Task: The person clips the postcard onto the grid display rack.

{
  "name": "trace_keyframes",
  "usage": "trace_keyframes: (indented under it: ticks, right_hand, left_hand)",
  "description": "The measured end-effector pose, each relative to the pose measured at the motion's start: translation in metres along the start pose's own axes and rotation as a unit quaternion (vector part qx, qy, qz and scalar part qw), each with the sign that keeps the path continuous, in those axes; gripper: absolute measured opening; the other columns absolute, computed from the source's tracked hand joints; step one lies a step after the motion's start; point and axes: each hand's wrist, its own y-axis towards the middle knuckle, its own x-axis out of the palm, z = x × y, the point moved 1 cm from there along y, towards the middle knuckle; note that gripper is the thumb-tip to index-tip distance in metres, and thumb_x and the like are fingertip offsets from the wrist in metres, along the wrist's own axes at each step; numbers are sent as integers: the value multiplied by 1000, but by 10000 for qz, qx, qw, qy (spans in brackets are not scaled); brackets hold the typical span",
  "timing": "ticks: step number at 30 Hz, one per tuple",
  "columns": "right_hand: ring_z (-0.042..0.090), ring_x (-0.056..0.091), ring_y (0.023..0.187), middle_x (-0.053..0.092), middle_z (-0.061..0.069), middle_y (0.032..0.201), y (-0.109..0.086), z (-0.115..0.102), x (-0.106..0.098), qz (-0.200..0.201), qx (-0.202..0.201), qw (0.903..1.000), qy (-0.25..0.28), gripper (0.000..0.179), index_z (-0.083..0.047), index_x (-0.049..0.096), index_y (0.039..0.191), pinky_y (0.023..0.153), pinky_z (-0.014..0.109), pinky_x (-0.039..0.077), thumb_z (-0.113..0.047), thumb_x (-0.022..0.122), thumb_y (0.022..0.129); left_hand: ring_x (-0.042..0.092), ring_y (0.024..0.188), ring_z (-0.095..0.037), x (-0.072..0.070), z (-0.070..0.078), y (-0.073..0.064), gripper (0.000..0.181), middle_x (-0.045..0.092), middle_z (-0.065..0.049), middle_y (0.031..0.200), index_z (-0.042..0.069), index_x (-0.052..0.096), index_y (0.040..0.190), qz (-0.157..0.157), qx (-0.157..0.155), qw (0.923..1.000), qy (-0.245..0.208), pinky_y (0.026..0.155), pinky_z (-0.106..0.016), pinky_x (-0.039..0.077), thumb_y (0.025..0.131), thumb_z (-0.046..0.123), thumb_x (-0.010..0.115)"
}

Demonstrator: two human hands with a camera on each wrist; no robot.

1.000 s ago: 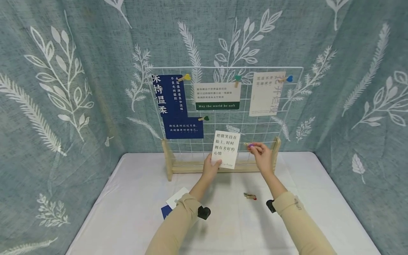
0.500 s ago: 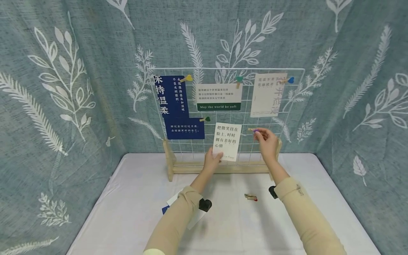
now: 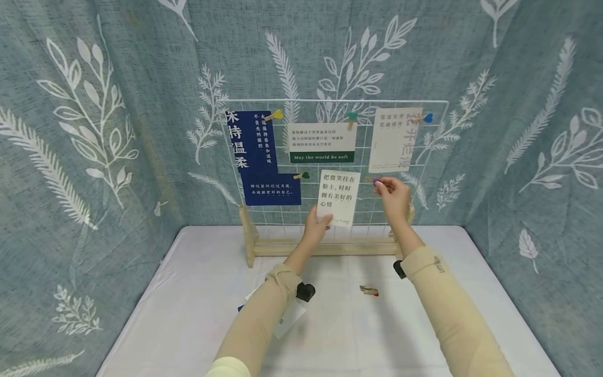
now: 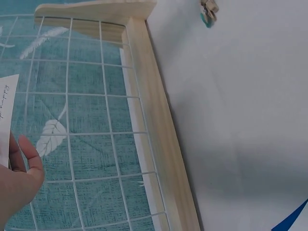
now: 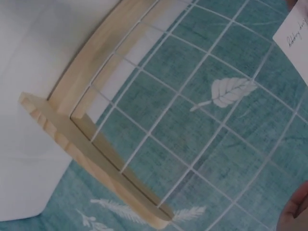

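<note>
My left hand (image 3: 316,225) pinches a cream card (image 3: 338,196) by its lower left corner and holds it upright before the lower middle of the white wire grid (image 3: 282,217). In the left wrist view the thumb and fingers of that hand (image 4: 21,185) grip the edge of the card (image 4: 7,115). To the right of the card, my right hand (image 3: 394,198) pinches a small wooden clothespin (image 3: 372,180) with a purple decoration, its tip pointing left toward the card. The right wrist view catches only the edge of this hand (image 5: 294,211); the clothespin is out of that view.
Clipped on the grid are a tall blue card (image 3: 256,141), a smaller blue card (image 3: 273,189), a white-and-green card (image 3: 322,141) and a cream card (image 3: 393,141). A wooden base (image 3: 325,250) supports it. Clothespins (image 3: 369,290) and loose cards (image 3: 289,318) lie on the table.
My left hand has raised the card higher in front of the grid. The right hand has also risen and shifted slightly right, still pinching the clothespin.
</note>
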Motion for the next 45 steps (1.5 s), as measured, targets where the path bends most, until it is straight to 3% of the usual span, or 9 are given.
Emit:
trace_keyframes:
  ticks: [4,10,12,15,24,27,30,38,45]
  right_hand:
    - [-11,56,54,61,39,97,1,-2,2,127,87,9999,62,18,22,59,97,59,6,49,7,60,86]
    - [-10,57,52,60,41,94,4,-6,9,119,76,9997,185,18,23,58,95,59,7,50,7,60,86]
    - [-9,57,51,62,39,92,5,-7,10,142,116,9995,259,17,23,58,94,58,8,51,8,60,85]
    - [-7,58,49,64,36,87,6,-7,12,229,175,9990,354,17,24,58,94,57,10,51,9,60,85]
    - [-5,57,46,66,12,70,9,-9,12,226,244,9986,400,16,23,60,94,54,10,51,10,59,86]
    - [-5,57,46,64,4,66,11,-8,14,223,280,9980,519,17,24,59,95,54,10,51,10,59,86]
    - [-5,57,46,66,9,68,11,-7,16,168,336,9981,481,17,24,59,97,54,10,51,10,58,86]
    - [-5,57,47,65,34,88,13,-6,18,-128,542,9982,226,19,20,60,101,55,11,52,7,58,88]
    - [-4,58,47,59,-14,58,18,-3,19,-425,660,9948,641,23,24,56,104,56,11,52,7,56,89]
  left_hand:
    - [64,81,-12,2,-5,9,47,63,2,103,29,51,124,-67,2,10000,-14,60,-27,56,82,37,70]
    - [64,84,-16,4,71,-21,37,62,-4,102,14,51,123,132,-341,9992,175,66,-29,57,88,19,65]
    - [63,82,-17,4,81,-25,37,63,-4,100,13,52,121,108,-264,9995,96,65,-30,57,88,20,66]
    - [63,82,-18,8,67,-15,37,64,-5,101,13,53,121,181,-308,9992,172,63,-31,57,87,20,66]
    - [64,83,-17,16,-51,43,40,63,2,101,29,55,117,373,-251,9989,145,61,-30,57,81,34,72]
    - [64,81,-17,17,-66,52,42,63,3,101,31,54,116,369,-178,9991,135,59,-31,57,80,39,72]
    - [62,78,-17,17,-53,48,39,64,1,101,28,54,117,420,-261,9985,230,58,-31,56,82,33,71]
    - [60,73,-15,12,55,-6,31,64,-4,95,12,54,116,517,-160,9979,357,56,-29,54,88,20,66]
    - [61,76,-17,18,62,-6,36,63,-6,102,12,52,123,490,-92,9981,374,60,-29,55,89,15,63]
